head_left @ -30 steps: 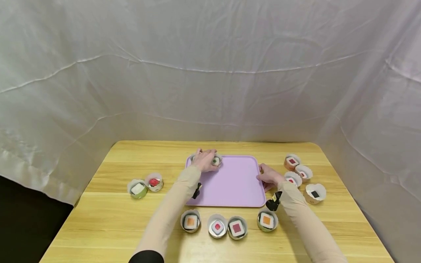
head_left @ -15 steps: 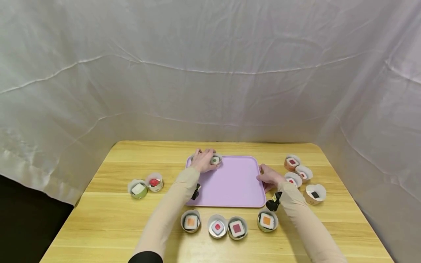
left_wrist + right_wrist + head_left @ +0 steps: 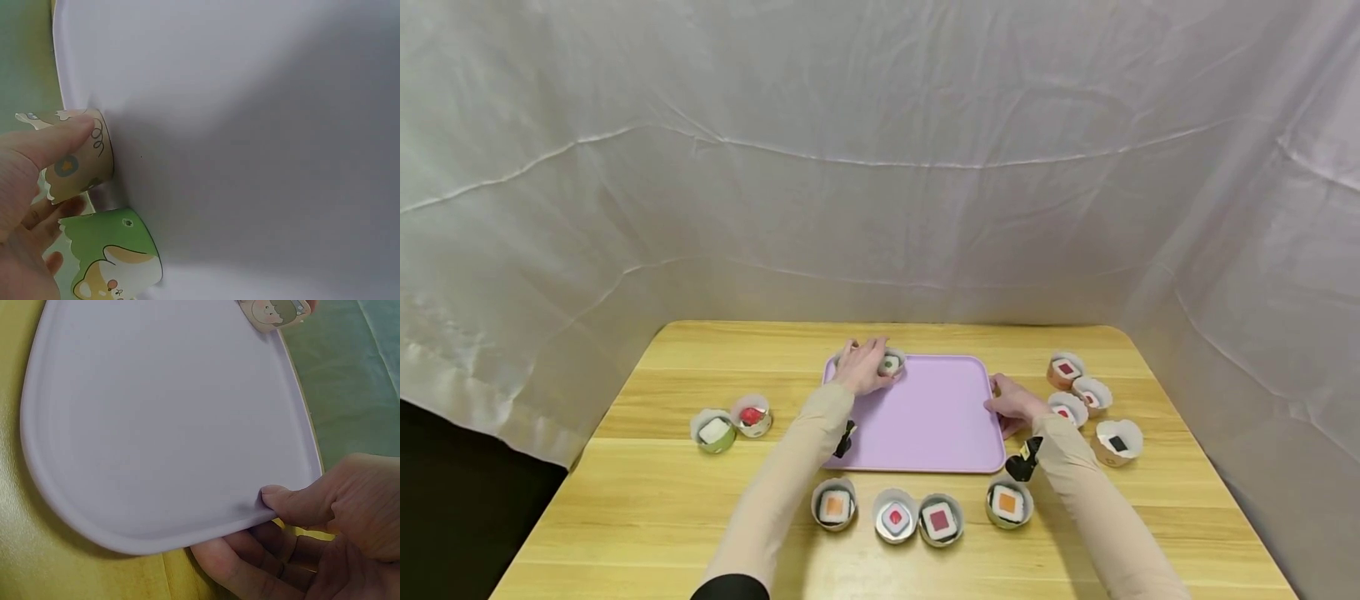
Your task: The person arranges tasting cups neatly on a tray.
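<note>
A lilac tray (image 3: 932, 417) lies on the wooden table. At its far left corner, my left hand (image 3: 863, 367) grips a beige paper cup (image 3: 78, 156) with a white, green-dotted sushi piece (image 3: 890, 364) in it. In the left wrist view the thumb (image 3: 59, 140) presses the cup's side and the fingers curl round behind. A green paper cup (image 3: 119, 259) with a dog print stands beside it, mostly hidden by the hand in the head view. My right hand (image 3: 1017, 400) pinches the tray's right rim, thumb (image 3: 287, 501) on top and fingers underneath.
Several cups with sushi pieces, one orange-topped (image 3: 833, 505), line the near side of the tray. A green cup (image 3: 713, 432) and a cup with a red piece (image 3: 752, 415) stand left. Several more, including a brown cup (image 3: 1117, 442), stand right, close to my right forearm.
My left hand and the cup in it have shifted very slightly to the left. The right hand keeps its hold on the tray's rim.
</note>
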Available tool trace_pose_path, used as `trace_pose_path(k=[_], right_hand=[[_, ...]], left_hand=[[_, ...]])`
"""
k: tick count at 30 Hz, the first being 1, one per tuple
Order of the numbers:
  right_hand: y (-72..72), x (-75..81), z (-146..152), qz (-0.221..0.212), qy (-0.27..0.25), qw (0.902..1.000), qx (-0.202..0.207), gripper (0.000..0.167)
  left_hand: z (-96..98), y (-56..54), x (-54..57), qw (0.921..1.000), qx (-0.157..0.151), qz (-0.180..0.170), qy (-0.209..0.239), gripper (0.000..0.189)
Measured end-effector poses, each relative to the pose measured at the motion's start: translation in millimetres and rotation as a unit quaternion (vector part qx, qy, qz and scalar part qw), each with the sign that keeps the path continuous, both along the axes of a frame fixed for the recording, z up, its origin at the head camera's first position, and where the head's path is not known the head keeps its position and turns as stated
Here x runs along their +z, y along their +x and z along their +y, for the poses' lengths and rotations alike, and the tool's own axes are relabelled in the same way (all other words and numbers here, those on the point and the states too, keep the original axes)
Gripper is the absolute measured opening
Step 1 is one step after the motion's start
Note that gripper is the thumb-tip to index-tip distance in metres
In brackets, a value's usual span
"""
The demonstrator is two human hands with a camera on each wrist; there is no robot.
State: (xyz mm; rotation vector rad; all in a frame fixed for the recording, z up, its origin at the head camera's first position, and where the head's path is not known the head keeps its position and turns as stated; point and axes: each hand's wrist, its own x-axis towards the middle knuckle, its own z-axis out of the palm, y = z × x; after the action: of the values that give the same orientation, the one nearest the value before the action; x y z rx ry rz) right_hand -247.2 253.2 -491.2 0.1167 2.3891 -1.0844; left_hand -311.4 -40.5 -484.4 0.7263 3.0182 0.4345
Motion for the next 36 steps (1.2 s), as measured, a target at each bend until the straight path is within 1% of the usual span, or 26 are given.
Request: trace_pose_path(k=[4, 7, 9, 12, 14, 15, 18, 19, 21, 23, 25, 28, 29, 30, 33, 35, 36], right_hand=[[-0.5, -0.9, -0.7, -0.005, -0.006, 1.0, -0.002, 0.028], [-1.0, -1.1, -0.9, -0.004, -0.008, 1.0, -0.002, 0.027], [-1.6, -0.7, -0.9, 0.0, -0.005, 1.0, 0.0, 0.027], [-2.2, 0.3, -1.6, 0.002, 0.0, 1.0, 0.001, 0.028], [-2.5, 0.7, -1.7, 0.001, 0.001, 1.0, 0.001, 0.029], [-2.4, 0.8, -1.9, 0.0, 0.001, 1.0, 0.001, 0.029], [-2.5, 0.4, -1.7, -0.007, -0.001, 1.0, -0.004, 0.028], [-2.2, 0.3, -1.7, -0.007, -0.003, 1.0, -0.005, 0.028], [-1.9, -0.4, -1.6, -0.007, -0.003, 1.0, -0.007, 0.027], [-1.3, -0.6, -1.1, -0.007, -0.005, 0.9999, -0.011, 0.027], [-0.6, -0.7, -0.5, -0.005, -0.005, 0.9999, -0.012, 0.028], [0.1, -0.6, 0.1, -0.005, -0.007, 0.9999, -0.013, 0.028], [0.2, -0.7, 0.2, -0.005, -0.007, 0.9999, -0.013, 0.028], [0.2, -0.7, 0.3, -0.005, -0.009, 0.9999, -0.013, 0.028], [-0.3, -0.3, 0.3, -0.004, -0.01, 0.9999, -0.012, 0.027], [-0.8, -0.2, 0.2, -0.003, -0.01, 0.9999, -0.011, 0.027], [-1.1, 0.0, 0.2, -0.003, -0.009, 0.9999, -0.01, 0.028]], left_hand=[[-5.3, 3.8, 2.6, 0.9994, 0.001, 0.013, 0.033, 0.09], [-10.9, 7.7, 8.4, 0.9967, 0.007, 0.02, 0.079, 0.091], [-16.2, 10.4, 12.1, 0.9918, 0.018, 0.017, 0.125, 0.086], [-26.7, 13.8, 15.9, 0.979, 0.054, -0.002, 0.196, 0.077], [-34.8, 15.2, 17.3, 0.9675, 0.089, -0.015, 0.236, 0.069], [-39.0, 15.8, 17.8, 0.9613, 0.11, -0.023, 0.252, 0.065], [-52.1, 17.3, 19.3, 0.9433, 0.172, -0.051, 0.279, 0.059], [-56.3, 18.0, 20.1, 0.9391, 0.188, -0.062, 0.281, 0.058], [-64.4, 19.8, 21.0, 0.9363, 0.211, -0.089, 0.266, 0.059], [-71.3, 22.3, 22.1, 0.9395, 0.216, -0.118, 0.238, 0.059], [-76.8, 25.7, 23.1, 0.9455, 0.211, -0.142, 0.204, 0.06], [-83.1, 31.0, 24.3, 0.9506, 0.203, -0.17, 0.163, 0.061], [-84.7, 32.3, 24.5, 0.9507, 0.201, -0.18, 0.152, 0.059], [-85.9, 33.2, 24.7, 0.9499, 0.199, -0.192, 0.145, 0.057], [-87.6, 34.0, 23.7, 0.9422, 0.197, -0.234, 0.136, 0.044], [-87.6, 33.9, 22.0, 0.9334, 0.202, -0.26, 0.142, 0.031], [-87.3, 33.8, 21.0, 0.9301, 0.205, -0.268, 0.144, 0.026]])
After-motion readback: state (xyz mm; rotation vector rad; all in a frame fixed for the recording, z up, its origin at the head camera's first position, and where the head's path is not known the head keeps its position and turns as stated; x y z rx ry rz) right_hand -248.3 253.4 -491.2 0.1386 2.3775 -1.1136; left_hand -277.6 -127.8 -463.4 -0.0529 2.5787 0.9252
